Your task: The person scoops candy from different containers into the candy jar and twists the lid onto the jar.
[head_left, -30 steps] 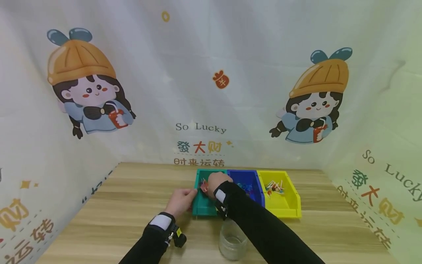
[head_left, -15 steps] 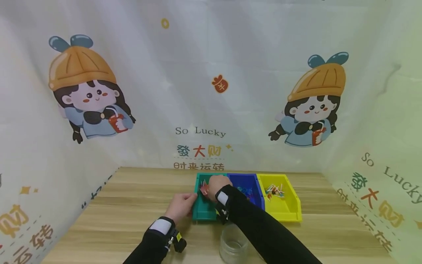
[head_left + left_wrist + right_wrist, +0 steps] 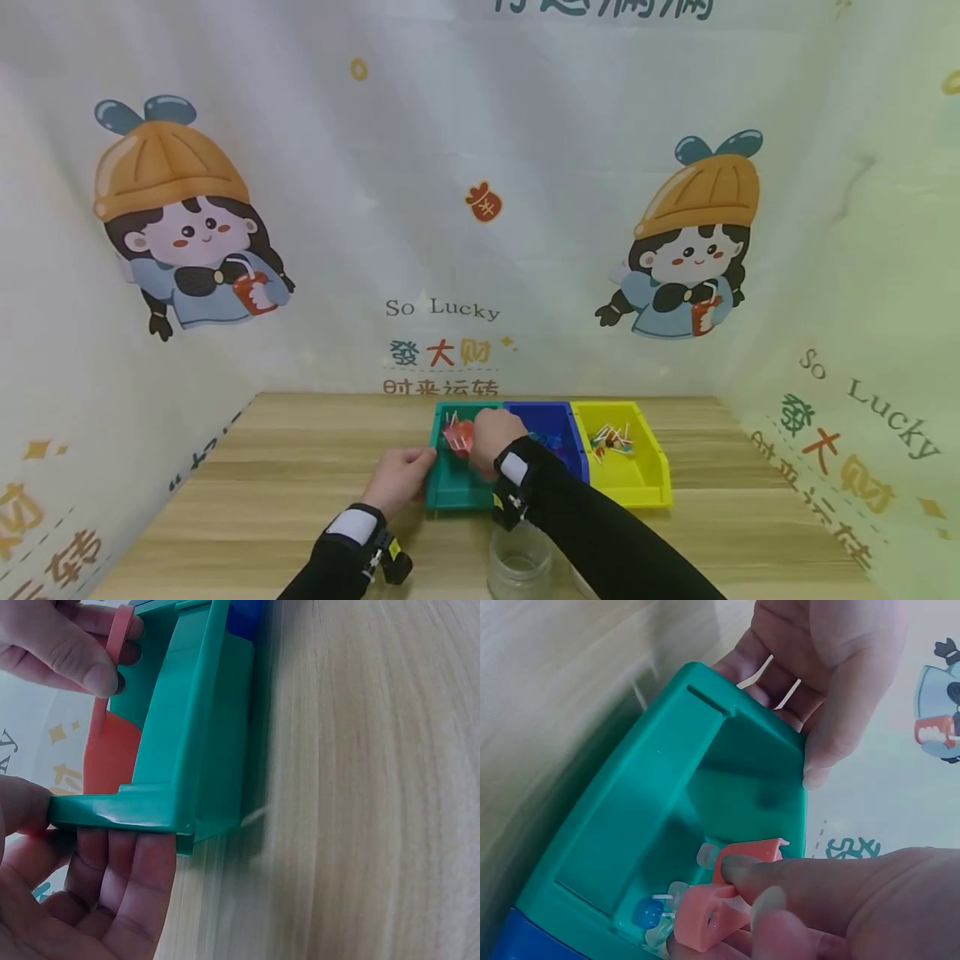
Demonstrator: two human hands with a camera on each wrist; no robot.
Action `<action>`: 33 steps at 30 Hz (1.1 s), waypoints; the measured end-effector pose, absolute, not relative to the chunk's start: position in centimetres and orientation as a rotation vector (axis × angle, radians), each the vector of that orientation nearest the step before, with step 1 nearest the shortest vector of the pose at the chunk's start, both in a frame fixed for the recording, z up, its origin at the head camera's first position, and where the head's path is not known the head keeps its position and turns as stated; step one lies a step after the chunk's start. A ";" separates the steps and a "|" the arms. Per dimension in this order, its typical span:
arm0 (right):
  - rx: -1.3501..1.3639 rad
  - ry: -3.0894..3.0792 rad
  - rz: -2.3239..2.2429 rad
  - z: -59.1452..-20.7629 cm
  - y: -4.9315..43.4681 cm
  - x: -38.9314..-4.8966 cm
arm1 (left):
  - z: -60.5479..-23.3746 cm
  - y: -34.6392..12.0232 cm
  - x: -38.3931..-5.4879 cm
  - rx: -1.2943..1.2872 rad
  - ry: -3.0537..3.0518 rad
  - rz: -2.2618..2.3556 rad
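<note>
On the wide counter of pale wood (image 3: 322, 467) before me stands a green, open-topped plastic bin (image 3: 461, 498). At its nine o'clock side the left hand (image 3: 397, 482) has its grip clamped on the bin's edge. At two o'clock the right hand (image 3: 495, 435) has its grip clamped on a smooth, coral-red plastic tool (image 3: 112, 754), tong-like but partly hidden, which is inside the bin toward twelve o'clock. I judge this tool light, springy and a little slippery, not very fragile; the best hold is across the middle of its arms, thumb opposite fingers. Beside it lie small clear and blue pieces with white sticks (image 3: 649, 913), probably light and easy to roll.
</note>
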State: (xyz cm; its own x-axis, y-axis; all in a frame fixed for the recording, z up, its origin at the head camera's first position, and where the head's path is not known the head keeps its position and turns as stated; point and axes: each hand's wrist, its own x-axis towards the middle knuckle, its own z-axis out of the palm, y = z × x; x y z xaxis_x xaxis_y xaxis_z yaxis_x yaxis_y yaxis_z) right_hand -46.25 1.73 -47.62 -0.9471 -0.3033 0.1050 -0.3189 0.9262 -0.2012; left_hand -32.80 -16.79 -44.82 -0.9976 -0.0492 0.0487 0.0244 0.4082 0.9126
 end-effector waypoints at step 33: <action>0.392 -2.995 0.777 -37.0 5.0 -33.6 | -45.0 -16.6 -32.9 0.047 -2.589 -1.669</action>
State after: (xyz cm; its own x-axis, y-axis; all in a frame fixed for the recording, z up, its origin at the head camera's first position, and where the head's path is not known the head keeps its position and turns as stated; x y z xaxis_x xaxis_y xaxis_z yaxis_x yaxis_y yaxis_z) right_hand -33.61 4.96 -36.98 -0.9682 -0.2356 0.0846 -0.2470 0.8444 -0.4754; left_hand -32.94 -16.58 -44.99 -0.9977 -0.0587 0.0347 0.0074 0.4131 0.9107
